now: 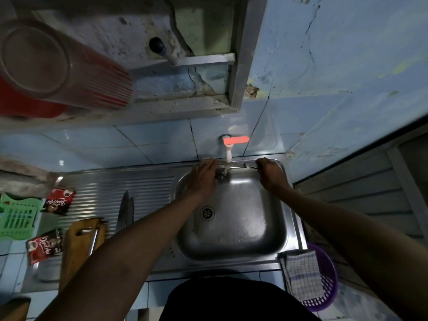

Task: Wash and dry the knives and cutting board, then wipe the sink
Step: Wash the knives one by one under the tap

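- While the steel sink (pixel 234 239) fills the middle of the view, its ribbed drainboard (pixel 139 191) runs off to the left, and both arms reach across the basin to the far rim under the tap
- wooden cutting board (pixel 76 249): lies on the near left of the drainboard, well apart from both hands, not yet in the basin by the look of it
- checked cloth (pixel 301 272): draped over the rim of a purple basket (pixel 328 286) just right of the sink, nearer the right arm; likely the drying cloth
- two more knives (pixel 125 212): side by side on the drainboard, long axes running towards and away from the person, tips at the far end
- left hand (pixel 203 177): fingers straight and close together, flat against something dark beneath the spout, perhaps a sponge or the blade tip; too dim to tell
- right hand (pixel 269 173): fingers curled round the handle of a knife (pixel 243 166)
- that knife lies left to right along the far rim, blade pointing from the right hand towards the left hand, passing under the white tap (pixel 228 154) with its orange lever (pixel 236 139); any rubbing stroke would run along this axis, so I judge washing is under way
- two red sachets (pixel 44 249) at far left carry script reading roughly "Kapal Api"; the smaller print is unreadable
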